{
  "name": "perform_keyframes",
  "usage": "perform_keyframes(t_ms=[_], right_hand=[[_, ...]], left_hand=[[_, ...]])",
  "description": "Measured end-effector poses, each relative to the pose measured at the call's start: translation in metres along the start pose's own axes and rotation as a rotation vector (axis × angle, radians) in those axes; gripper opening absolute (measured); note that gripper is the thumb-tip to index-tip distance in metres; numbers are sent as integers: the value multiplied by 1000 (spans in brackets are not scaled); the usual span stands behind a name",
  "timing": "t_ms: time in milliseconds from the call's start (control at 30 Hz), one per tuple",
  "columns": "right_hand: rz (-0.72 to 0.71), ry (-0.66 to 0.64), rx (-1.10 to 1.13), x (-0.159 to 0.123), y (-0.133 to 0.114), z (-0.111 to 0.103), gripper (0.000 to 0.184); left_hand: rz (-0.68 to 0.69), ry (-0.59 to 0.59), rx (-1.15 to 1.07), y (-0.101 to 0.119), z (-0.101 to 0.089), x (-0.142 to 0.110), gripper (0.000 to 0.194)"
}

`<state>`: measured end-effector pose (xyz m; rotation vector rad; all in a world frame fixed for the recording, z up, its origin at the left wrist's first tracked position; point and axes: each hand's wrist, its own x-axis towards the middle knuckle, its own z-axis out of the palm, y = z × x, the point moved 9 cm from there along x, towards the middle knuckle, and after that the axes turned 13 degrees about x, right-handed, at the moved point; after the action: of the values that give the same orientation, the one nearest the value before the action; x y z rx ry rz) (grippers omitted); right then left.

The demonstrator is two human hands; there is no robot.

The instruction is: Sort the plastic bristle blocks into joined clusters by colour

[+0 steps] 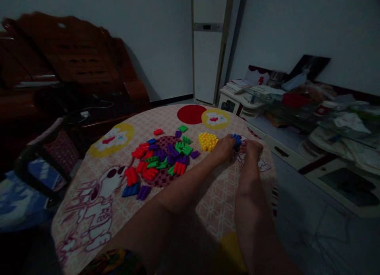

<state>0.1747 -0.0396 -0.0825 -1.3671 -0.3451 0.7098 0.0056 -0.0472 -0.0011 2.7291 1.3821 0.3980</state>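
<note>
Pale walls meet behind a tall white floor-standing air conditioner (208, 61), and a patterned cloth covers the round desk (219, 192). Toward its 2 o'clock side sits a small cluster of blue plastic blocks (236, 139), between the two hands. The left hand (225, 148) curls in narrow at the cluster's 9 o'clock side; the right hand (251, 148) is bent in narrow at its 3 o'clock side. Whether either one grips a block cannot be told. Just beside the left hand, at 9 o'clock from the blue cluster, yellow blocks (208, 142) stand packed close together. Farther out, still around 9 o'clock, lies a loose spread of red, green, purple and blue blocks (162, 154), some overlapping. Around that spread, a single red block (158, 131) lies apart at 12 o'clock, a green block (183, 128) at 1, and a purple block (143, 192) at 7. Beyond the desk, seen from the blue cluster, a cluttered white cabinet (285, 148) with a glass top runs from 2 to 4 o'clock, a carved wooden sofa (80, 61) stands at 10, and a dark-framed chair (56, 148) at 9.
</note>
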Motion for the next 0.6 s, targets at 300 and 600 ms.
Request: perform_keyframes(t_ms=[300, 600], right_hand=[[17, 4, -28, -3, -2, 1, 12], [2, 9, -28, 1, 3, 0, 11]], left_hand=[[-77, 53, -47, 0, 12, 4, 31], [-348, 92, -206, -18, 22, -12, 77]])
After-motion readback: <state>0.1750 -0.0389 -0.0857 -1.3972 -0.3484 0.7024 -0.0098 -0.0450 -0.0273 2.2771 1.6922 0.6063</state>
